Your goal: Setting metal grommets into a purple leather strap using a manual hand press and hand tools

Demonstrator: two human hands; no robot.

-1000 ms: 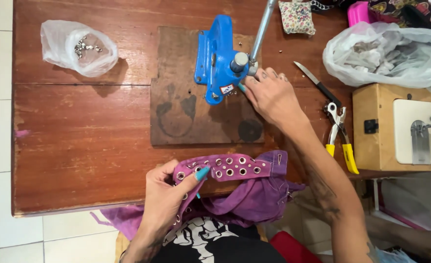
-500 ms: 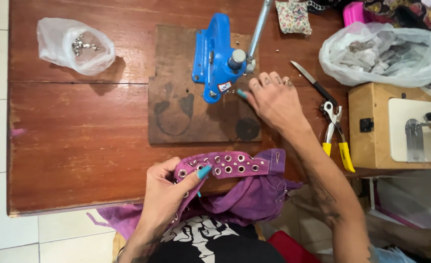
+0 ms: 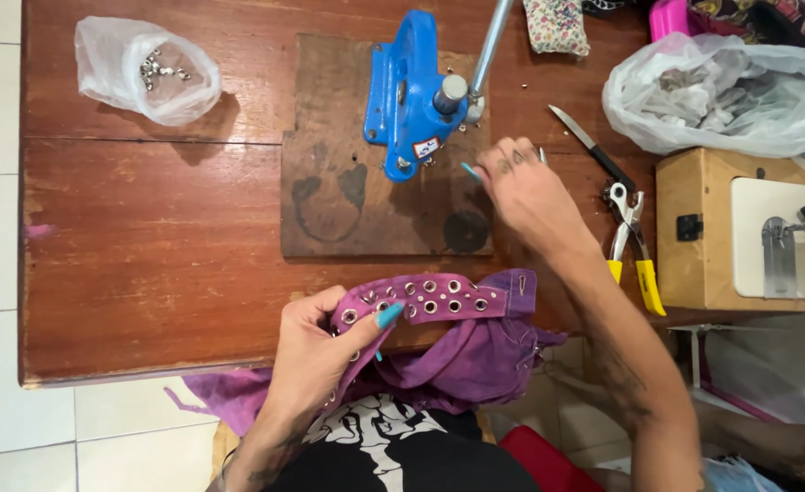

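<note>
Purple fabric strip (image 3: 430,301) w/ rows of metal eyelets: lying at near table (image 3: 147,237) edge, rest of garment hanging off toward lap. Held by left hand (image 3: 316,351), thumb on top, fingers pinched on strip's left end. Right hand (image 3: 525,187) resting on table just right of blue hand press (image 3: 407,91), fingers drawn narrow over small loose metal bits near press base; whether anything is gripped, cannot tell. Press mounted on dark wooden board (image 3: 348,200), lever up. Pliers w/ yellow handles (image 3: 630,246) just right of right hand; clear bag of metal pieces (image 3: 147,68) far left. Step judged: fetching next eyelet part, strip not yet under press. Next move calls for seating part on die, then sliding strip's punched hole squarely under head.
</note>
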